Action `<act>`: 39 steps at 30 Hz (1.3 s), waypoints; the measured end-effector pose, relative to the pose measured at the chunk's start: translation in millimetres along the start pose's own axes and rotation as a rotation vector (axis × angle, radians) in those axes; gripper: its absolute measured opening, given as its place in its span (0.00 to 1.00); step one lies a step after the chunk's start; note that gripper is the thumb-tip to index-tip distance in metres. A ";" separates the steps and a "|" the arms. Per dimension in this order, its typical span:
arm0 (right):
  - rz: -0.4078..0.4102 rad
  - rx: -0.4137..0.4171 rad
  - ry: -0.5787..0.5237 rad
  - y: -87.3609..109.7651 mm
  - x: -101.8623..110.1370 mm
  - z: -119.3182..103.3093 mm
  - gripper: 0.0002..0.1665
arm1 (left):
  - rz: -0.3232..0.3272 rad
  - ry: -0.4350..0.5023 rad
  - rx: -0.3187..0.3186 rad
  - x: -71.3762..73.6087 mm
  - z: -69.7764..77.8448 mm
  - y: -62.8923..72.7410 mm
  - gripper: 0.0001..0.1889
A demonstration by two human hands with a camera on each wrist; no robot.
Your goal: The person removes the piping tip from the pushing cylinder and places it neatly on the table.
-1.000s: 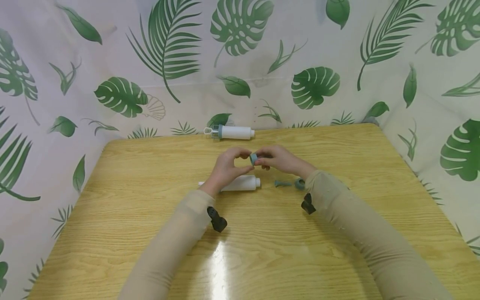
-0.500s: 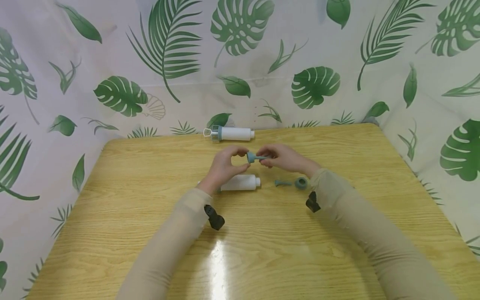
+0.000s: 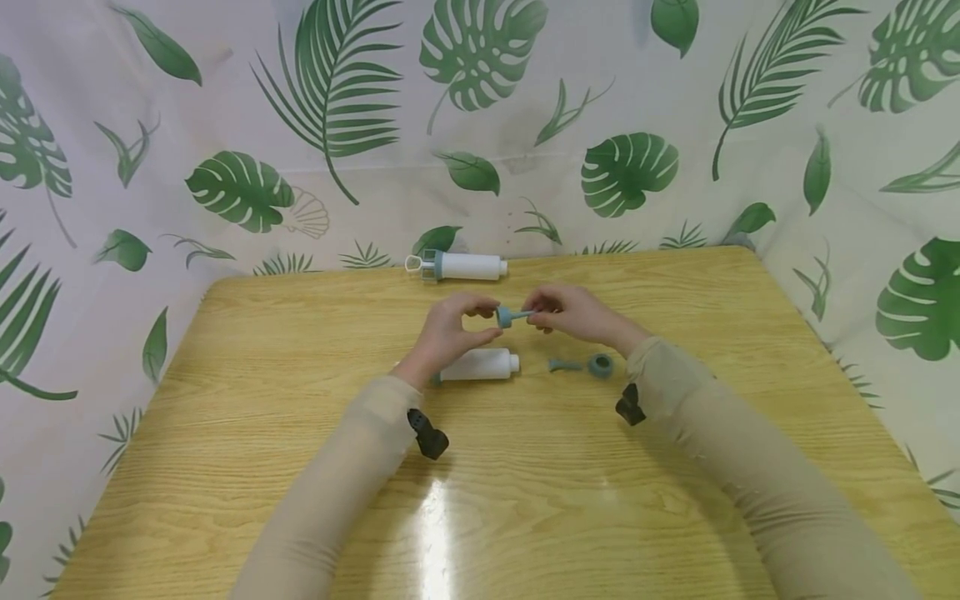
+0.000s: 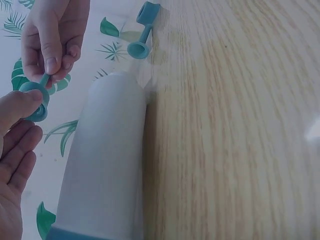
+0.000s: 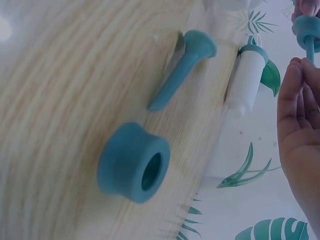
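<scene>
Above the middle of the table, my left hand [image 3: 448, 329] pinches a teal ring cap [image 3: 502, 317] between thumb and fingers. A thin teal nozzle stem [image 5: 310, 49] sticks out of the cap toward the right. My right hand [image 3: 576, 313] pinches the far end of that stem with its fingertips. Below the left hand lies a white syringe-like tube [image 4: 102, 155], partly hidden by the wrist in the head view. To its right, a second teal nozzle [image 5: 175, 75] with a flared end lies on the table beside another teal ring cap [image 5: 120, 162].
At the back edge of the wooden table [image 3: 525, 500] lies a second white syringe-like tube [image 3: 471, 266] with a teal collar and white ring handle. A leaf-patterned cloth [image 3: 525, 183] hangs behind the table. A black wrist camera [image 3: 429, 435] sits on the left sleeve.
The cap turned so that the stem shows pointing right. My right hand has drawn back rightward along the stem to its end. The left hand has barely moved.
</scene>
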State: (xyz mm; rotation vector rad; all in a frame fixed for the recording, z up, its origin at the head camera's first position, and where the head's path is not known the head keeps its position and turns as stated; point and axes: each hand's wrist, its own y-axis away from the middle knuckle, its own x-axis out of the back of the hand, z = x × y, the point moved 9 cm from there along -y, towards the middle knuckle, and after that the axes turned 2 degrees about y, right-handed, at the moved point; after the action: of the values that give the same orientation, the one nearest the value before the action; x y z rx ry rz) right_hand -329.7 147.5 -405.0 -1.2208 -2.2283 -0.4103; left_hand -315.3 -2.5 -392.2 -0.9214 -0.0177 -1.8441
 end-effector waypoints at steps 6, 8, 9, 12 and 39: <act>0.019 -0.002 -0.013 -3.5 -3.8 -2.4 0.09 | -0.007 0.002 0.024 -3.0 0.9 -0.7 0.18; 0.025 -0.003 -0.017 -4.6 -4.7 -3.4 0.08 | -0.009 0.004 0.033 -3.7 0.6 -1.0 0.18; 0.028 -0.002 -0.017 -5.1 -5.2 -3.8 0.08 | -0.008 0.005 0.037 -3.8 0.9 -1.2 0.18; 0.033 0.000 -0.008 -6.9 -6.3 -3.8 0.08 | -0.005 0.005 0.047 -3.5 1.1 -1.3 0.18; 0.024 0.031 0.001 -1.2 2.5 -3.2 0.22 | 0.045 -0.006 0.081 2.2 -2.1 -5.9 0.13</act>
State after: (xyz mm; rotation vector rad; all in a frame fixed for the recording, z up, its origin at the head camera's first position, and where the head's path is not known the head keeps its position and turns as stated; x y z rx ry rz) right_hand -330.8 146.8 -401.0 -1.2300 -2.2086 -0.3651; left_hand -321.6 -2.3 -390.1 -0.8636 -0.0745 -1.7862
